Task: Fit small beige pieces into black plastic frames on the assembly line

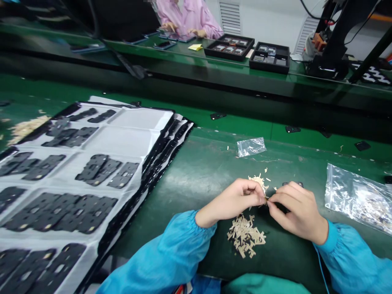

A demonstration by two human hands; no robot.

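Observation:
Over the green work mat (190, 171), my left hand (234, 200) and my right hand (298, 210) meet with fingertips pinched together. Something tiny is between them, too small to name. Just below lies a pile of small beige strips (246, 237), and a smaller beige pile (259, 181) sits behind my left fingers. A black part (293, 184) shows partly behind my right hand. On the left, a stack of white and black trays (137, 118) holds flat black parts (99, 169) in its compartments.
A small clear bag (251, 146) lies beyond my hands, and a larger bag with pieces (367, 200) is at right. Across the bench, a person in pink sleeves (186, 18) works near two black boxes (229, 46). More beige pieces (27, 130) lie at far left.

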